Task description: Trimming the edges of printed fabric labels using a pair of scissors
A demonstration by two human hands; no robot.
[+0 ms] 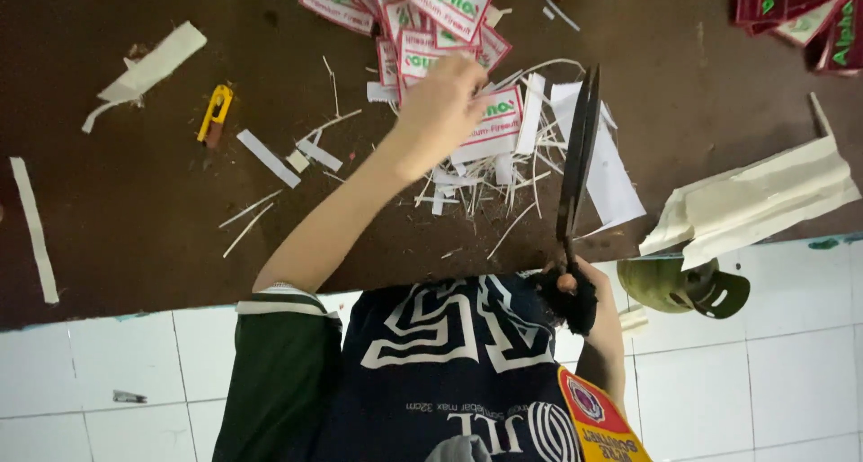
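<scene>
My left hand [440,102] reaches forward over the brown surface and grips the edge of a red-and-white label card [502,125] with green print. My fingers curl over it, so the exact grip is partly hidden. My right hand [575,291] stays close to my body and holds black scissors [578,152]. The blades are shut and point away from me, just right of the label. A loose pile of similar labels [422,17] lies beyond my left hand. Thin white paper offcuts [485,188] are scattered under and around the held label.
A yellow utility knife [216,111] lies left of the pile. White paper scraps [153,62] and a long strip [34,228] sit further left. Folded white paper [755,201] and a green cap [683,287] are at the right, more labels [800,13] top right, white tiles [90,372] below.
</scene>
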